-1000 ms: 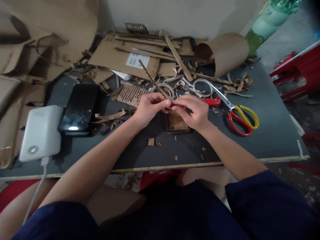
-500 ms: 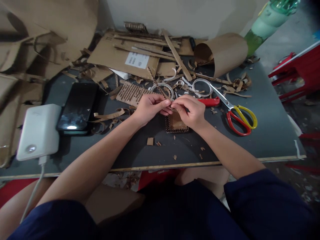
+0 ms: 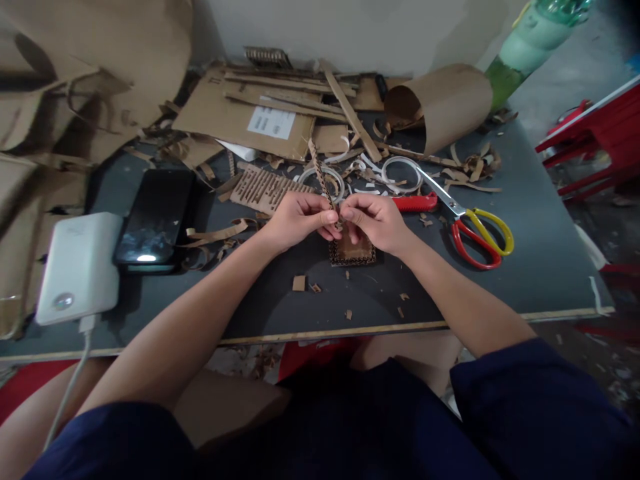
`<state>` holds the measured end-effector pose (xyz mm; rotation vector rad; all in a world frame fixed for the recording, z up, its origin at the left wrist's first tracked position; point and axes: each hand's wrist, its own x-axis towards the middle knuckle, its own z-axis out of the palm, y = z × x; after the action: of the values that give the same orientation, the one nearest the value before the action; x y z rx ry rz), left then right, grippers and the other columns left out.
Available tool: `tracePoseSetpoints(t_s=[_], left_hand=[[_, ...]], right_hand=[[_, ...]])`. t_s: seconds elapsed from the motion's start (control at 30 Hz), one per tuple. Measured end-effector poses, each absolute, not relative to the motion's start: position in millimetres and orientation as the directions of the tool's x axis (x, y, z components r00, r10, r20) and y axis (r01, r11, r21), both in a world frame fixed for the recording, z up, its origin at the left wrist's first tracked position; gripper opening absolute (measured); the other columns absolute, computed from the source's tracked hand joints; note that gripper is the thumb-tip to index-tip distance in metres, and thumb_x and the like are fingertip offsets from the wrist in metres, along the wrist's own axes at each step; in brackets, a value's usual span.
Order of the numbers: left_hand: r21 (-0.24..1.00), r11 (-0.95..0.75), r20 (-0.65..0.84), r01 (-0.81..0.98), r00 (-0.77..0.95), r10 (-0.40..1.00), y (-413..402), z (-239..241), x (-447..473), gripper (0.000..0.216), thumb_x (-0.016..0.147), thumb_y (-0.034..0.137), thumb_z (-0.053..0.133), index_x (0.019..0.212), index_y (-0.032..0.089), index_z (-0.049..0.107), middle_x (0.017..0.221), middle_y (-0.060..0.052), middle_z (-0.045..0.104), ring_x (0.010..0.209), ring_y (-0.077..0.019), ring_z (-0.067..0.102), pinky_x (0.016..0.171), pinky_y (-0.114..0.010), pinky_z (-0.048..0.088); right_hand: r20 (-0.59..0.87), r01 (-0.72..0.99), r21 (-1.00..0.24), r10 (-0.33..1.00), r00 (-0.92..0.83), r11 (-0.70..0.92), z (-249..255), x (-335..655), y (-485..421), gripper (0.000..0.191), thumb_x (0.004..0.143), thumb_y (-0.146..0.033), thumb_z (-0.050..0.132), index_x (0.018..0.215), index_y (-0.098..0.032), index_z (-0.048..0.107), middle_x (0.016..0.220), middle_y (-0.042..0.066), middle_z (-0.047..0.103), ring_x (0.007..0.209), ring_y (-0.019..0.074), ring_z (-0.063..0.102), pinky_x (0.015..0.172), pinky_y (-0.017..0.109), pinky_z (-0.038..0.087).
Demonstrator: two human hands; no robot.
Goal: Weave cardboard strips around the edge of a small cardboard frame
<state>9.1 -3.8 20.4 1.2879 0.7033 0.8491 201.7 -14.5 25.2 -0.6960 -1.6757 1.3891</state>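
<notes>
Table (image 3: 545, 267): dark, scraps (image 3: 299, 283) | wall (image 3: 325, 33): grey | red furniture (image 3: 600, 137): right | cardboard strip (image 3: 319, 170): held

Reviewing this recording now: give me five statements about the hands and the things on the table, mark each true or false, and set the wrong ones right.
1. The left hand holds a narrow cardboard strip. True.
2. The scissors lie beside the black phone. False: the scissors lie on the right side of the table, far from it.
3. A white cable is plugged into the white device. True.
4. The small tray is tucked inside the cardboard tube. False: the tray lies in front of the person, partly hidden by the right hand.
5. The cardboard tube lies on its side near the green bottle. True.
</notes>
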Motion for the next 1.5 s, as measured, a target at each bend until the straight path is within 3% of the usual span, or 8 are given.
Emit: tracePoseSetpoints(t_s=[0.17,0.3,0.53,0.77,0.93,1.2,1.33,1.5], left_hand=[[0.983,0.046,0.044,-0.178,0.472,0.88,-2.0,15.4,9.6,0.058,0.064,0.063,0.088,0.071,0.012,0.061,0.066,-0.004,0.074,0.063,-0.0173,0.076,0.056,-0.018,0.062],[0.98,0.02,0.085,-0.196,0.51,0.856,-0.7,12.7,9.4,0.055,0.069,0.06,0.086,0.074,0.011,0.062,0.07,-0.007,0.076,0.067,-0.0184,0.077,0.057,-0.018,0.062],[0.988,0.027,0.06,-0.15,0.547,0.835,-1.2,13.6,9.7,0.057,0.07,0.064,0.083,0.073,0.011,0.06,0.072,-0.009,0.077,0.071,-0.0202,0.078,0.06,-0.021,0.064],[0.987,-0.066,0.139,-0.148,0.562,0.815,-1.9,16.9,10.5,0.054,0.075,0.061,0.082,0.071,0.011,0.06,0.068,-0.008,0.075,0.059,-0.0128,0.072,0.054,-0.017,0.058],[0.988,-0.142,0.153,-0.065,0.593,0.791,-0.9,19.9,8.8,0.056,0.075,0.064,0.08,0.069,0.012,0.061,0.066,-0.008,0.072,0.055,-0.01,0.066,0.053,-0.017,0.053],[0.99,-0.108,-0.006,0.09,0.795,0.606,-0.2,33.0,1.3,0.059,0.074,0.068,0.078,0.062,0.013,0.061,0.048,0.0,0.059,0.041,-0.0042,0.046,0.039,-0.014,0.032],[0.996,-0.083,0.071,-0.018,0.702,0.709,1.4,35.8,-0.5,0.058,0.071,0.066,0.082,0.063,0.013,0.06,0.049,0.001,0.057,0.044,-0.0045,0.049,0.043,-0.013,0.036],[0.984,-0.055,0.148,-0.169,0.607,0.781,1.4,33.7,1.9,0.058,0.067,0.063,0.086,0.058,0.013,0.059,0.052,0.0,0.059,0.044,-0.0041,0.046,0.044,-0.015,0.038]], right_hand=[[0.471,0.039,-0.861,0.825,-0.312,0.507,25.0,199.5,-18.5,0.027,0.081,-0.043,0.081,0.091,-0.018,0.073,0.079,-0.001,0.07,0.063,0.0073,0.062,0.054,0.02,0.049],[0.622,0.196,-0.707,0.729,-0.286,0.68,21.8,201.0,-16.6,0.017,0.089,-0.038,0.074,0.097,-0.023,0.079,0.088,0.002,0.078,0.076,0.0117,0.069,0.067,0.025,0.054],[0.696,0.338,-0.564,0.654,-0.297,0.753,24.6,201.6,-19.6,0.015,0.095,-0.032,0.067,0.087,-0.023,0.077,0.082,-0.001,0.078,0.075,0.0121,0.071,0.07,0.027,0.054],[0.58,0.28,-0.714,0.766,-0.278,0.642,27.5,199.9,-19.7,0.028,0.096,-0.041,0.065,0.079,-0.02,0.073,0.078,0.0,0.075,0.071,0.0107,0.067,0.066,0.025,0.052],[0.279,0.11,-0.932,0.877,-0.39,0.345,31.5,206.0,-13.2,0.038,0.087,-0.055,0.071,0.078,-0.018,0.071,0.061,-0.003,0.067,0.048,0.0064,0.056,0.047,0.02,0.043],[-0.026,0.128,-0.989,0.746,-0.666,0.08,44.0,215.8,-10.0,0.037,0.079,-0.051,0.08,0.075,-0.015,0.07,0.054,-0.005,0.06,0.041,0.0046,0.051,0.039,0.017,0.038],[0.173,0.073,-0.966,0.829,-0.533,0.249,41.7,207.5,-17.3,0.035,0.085,-0.051,0.074,0.08,-0.016,0.071,0.054,-0.006,0.058,0.045,0.0047,0.05,0.044,0.018,0.039],[0.494,0.181,-0.787,0.778,-0.389,0.59,41.4,202.2,-25.3,0.025,0.085,-0.04,0.077,0.098,-0.019,0.075,0.087,0.002,0.073,0.067,0.0087,0.061,0.059,0.022,0.05]])
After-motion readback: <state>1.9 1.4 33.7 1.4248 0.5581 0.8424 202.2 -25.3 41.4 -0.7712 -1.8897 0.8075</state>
